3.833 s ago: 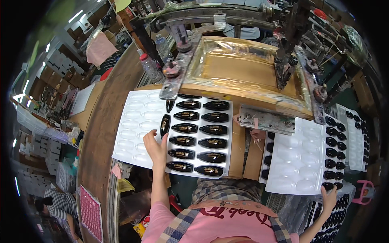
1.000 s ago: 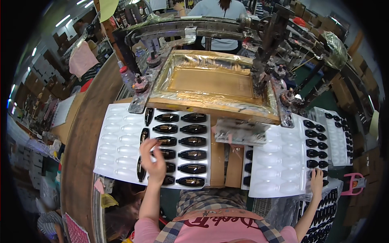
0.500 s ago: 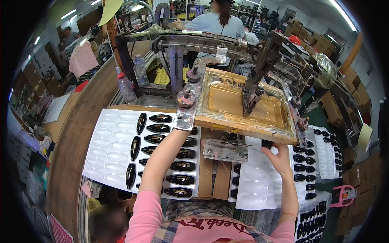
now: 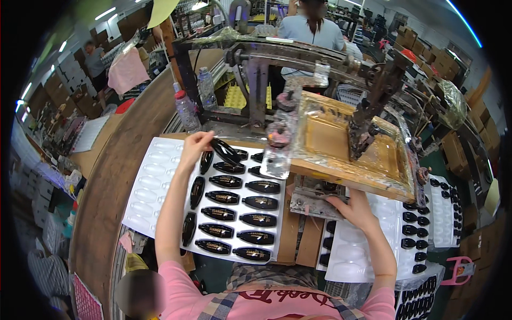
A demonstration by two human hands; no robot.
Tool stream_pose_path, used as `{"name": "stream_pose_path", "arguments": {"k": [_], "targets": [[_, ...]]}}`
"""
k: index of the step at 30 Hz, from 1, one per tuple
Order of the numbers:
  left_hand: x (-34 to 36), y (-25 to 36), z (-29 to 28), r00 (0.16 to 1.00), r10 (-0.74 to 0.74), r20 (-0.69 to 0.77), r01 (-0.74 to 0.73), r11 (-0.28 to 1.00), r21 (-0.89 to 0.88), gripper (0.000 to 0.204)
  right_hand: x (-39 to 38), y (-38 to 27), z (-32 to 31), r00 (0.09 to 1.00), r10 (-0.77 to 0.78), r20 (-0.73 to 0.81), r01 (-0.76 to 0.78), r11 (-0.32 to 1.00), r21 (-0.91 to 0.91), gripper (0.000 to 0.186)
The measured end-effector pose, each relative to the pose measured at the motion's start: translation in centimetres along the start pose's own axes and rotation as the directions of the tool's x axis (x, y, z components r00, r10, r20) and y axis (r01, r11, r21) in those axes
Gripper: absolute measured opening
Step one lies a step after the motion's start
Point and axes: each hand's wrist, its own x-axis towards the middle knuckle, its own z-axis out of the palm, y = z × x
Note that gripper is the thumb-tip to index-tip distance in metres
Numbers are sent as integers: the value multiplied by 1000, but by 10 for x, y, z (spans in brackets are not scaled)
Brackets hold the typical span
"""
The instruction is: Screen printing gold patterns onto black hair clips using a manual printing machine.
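Note:
My left hand (image 4: pixel 198 149) is closed in a pinch on one end of a glossy black barrel-shaped piece (image 4: pixel 226 151). It holds the piece tilted above the far edge of a white moulded tray (image 4: pixel 154 176). Similar black pieces with gold print, such as this printed piece (image 4: pixel 222 197), lie in rows on that tray. Under the wooden screen frame (image 4: pixel 346 176), my right hand (image 4: pixel 358 212) reaches to the metal jig (image 4: pixel 316 204). Its thumb lies at the jig's right end; the other fingers are mostly hidden by the frame, and what they grip cannot be made out.
The screen frame hangs on a heavy press arm (image 4: pixel 368 128). A second white tray (image 4: pixel 352 250) with black pieces stands to the right. Beyond the left tray are a red-capped bottle (image 4: pixel 185 111) and a clear bottle (image 4: pixel 206 88). A person (image 4: pixel 312 40) sits beyond the press.
My left hand has come out from under the screen frame and moved left over the tray with a black piece. My right hand has moved left to the jig.

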Motion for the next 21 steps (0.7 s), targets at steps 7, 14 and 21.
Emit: {"name": "stream_pose_path", "arguments": {"k": [7, 14, 21], "targets": [[24, -52, -105, 884, 11, -467, 107, 969, 225, 42, -66, 68, -47, 929, 220, -298, -268, 954, -131, 42], [58, -96, -137, 780, -21, -626, 364, 828, 426, 52, -147, 141, -88, 726, 513, -458, -683, 459, -569, 52], [57, -98, -107, 779, 107, -618, 510, 466, 723, 52, -181, 158, -106, 517, 740, -430, -764, 174, -621, 66]]}}
